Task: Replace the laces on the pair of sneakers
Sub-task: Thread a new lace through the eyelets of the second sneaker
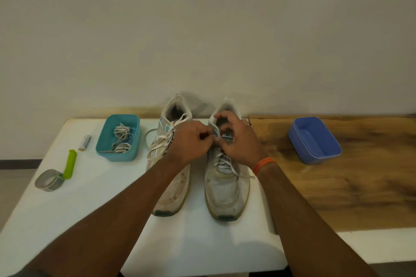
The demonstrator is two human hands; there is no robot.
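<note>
Two worn white sneakers stand side by side on the white table, toes toward me. The left sneaker (167, 189) has loose white laces spilling over its side. Above the tongue of the right sneaker (227, 191), my left hand (191, 139) pinches a white lace (221, 161) with curled fingers. My right hand (238, 139), with an orange band at the wrist, also pinches the lace near the top eyelets. A teal box (132, 148) at the left holds coiled spare laces (121, 139).
An empty blue box (315, 139) sits on the wooden board (349, 186) to the right. On the left part of the white table (67, 220) lie a battery (84, 142), a green clip (70, 163) and a tape roll (48, 180). A wall stands behind.
</note>
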